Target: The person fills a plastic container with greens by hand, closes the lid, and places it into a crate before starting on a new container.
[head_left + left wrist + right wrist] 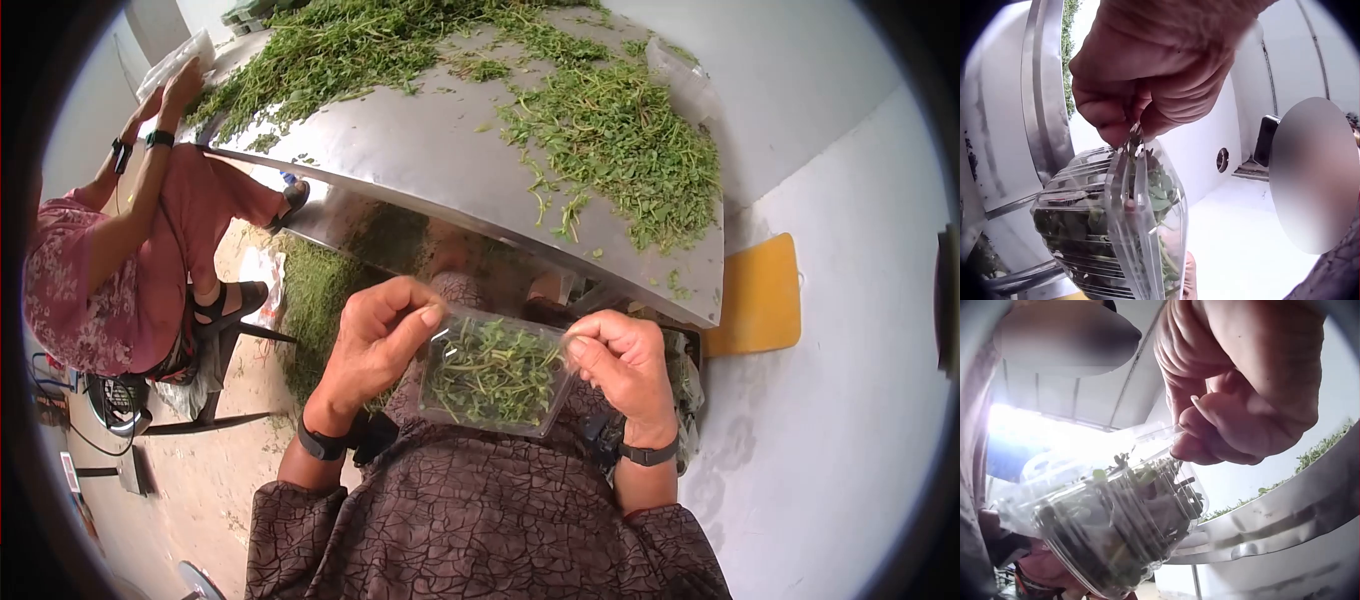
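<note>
A clear plastic box (493,375) filled with green leafy stems is held above the lap, below the table's front edge. My left hand (380,340) pinches its upper left corner between thumb and fingers; my right hand (625,368) pinches the upper right corner. In the left wrist view, the left hand (1154,69) grips the rim of the box (1085,231), whose lid and base lie nearly together at that edge. The right wrist view has the right hand (1247,381) pinching a corner of the box (1116,531), with greens showing through its ribbed side.
A metal table (400,140) carries heaps of greens (620,140) at the right and back left. Another person (110,280) sits at the left, hands at the table. A yellow board (755,295) leans by the right wall. More greens (315,310) lie on the floor.
</note>
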A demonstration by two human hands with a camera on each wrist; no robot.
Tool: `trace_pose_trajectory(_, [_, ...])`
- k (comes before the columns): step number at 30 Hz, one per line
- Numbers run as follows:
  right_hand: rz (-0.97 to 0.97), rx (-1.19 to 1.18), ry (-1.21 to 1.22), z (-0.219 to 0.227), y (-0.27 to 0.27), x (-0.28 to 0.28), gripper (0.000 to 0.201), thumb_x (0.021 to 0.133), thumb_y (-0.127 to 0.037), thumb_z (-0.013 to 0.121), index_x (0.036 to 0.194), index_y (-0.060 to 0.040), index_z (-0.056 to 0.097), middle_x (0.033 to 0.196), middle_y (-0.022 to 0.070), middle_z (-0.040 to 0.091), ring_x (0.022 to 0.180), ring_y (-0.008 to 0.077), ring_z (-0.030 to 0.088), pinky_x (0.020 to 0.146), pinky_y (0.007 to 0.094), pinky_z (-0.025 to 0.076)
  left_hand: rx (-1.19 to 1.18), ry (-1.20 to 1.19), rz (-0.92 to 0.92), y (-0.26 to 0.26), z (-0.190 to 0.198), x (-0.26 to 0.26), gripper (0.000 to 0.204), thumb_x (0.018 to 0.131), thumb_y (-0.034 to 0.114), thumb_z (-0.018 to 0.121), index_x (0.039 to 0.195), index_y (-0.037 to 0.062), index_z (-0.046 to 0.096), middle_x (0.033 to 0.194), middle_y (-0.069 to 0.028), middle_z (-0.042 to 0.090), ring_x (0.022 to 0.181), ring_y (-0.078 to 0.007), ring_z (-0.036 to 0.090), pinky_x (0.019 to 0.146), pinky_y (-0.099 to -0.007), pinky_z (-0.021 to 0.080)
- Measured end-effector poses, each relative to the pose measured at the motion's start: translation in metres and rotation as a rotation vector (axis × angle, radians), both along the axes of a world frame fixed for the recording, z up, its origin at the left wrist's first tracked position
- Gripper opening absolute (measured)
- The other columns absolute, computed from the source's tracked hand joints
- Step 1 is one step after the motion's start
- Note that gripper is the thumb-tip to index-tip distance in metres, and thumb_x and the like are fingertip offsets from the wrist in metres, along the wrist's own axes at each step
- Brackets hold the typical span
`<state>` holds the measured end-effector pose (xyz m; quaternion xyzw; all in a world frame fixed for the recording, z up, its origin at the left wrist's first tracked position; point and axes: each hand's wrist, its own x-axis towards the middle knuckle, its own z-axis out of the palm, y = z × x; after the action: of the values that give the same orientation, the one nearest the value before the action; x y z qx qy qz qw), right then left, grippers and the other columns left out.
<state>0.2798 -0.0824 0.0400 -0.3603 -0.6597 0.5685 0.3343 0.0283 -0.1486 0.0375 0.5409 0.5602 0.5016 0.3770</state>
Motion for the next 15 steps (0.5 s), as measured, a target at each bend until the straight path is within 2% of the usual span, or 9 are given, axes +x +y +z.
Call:
trace_pose_trajectory(8, [0.07, -0.147, -0.033, 0.001, -0.001, 0.004, 0.01, 0.085, 0.0, 0.055, 0.089, 0.0027, 0.065, 0.067, -0.0004, 0.06, 0.058, 0.0022, 0.048, 0.05, 0.0195, 0.037, -0.163, -0.033, -0.109, -0.005, 0.003, -0.005, 0.014, 0.088, 0.011, 0.059, 0.09, -0.0023, 0.064, 0.071, -0.0008, 0.059, 0.062, -0.0059, 0.052, 0.055, -0.0216, 0.042])
trace_pose_trajectory(15, [0.045, -0.052, -0.01, 0.003, 0.003, 0.008, 0.011, 0.081, 0.002, 0.054, 0.087, 0.0035, 0.064, 0.066, -0.0009, 0.059, 0.058, 0.0017, 0.047, 0.051, 0.0195, 0.036, -0.237, -0.049, -0.238, 0.001, 0.02, -0.008, 0.013, 0.085, 0.002, 0.056, 0.094, -0.0037, 0.063, 0.075, -0.0027, 0.061, 0.064, -0.0061, 0.054, 0.057, -0.0221, 0.044])
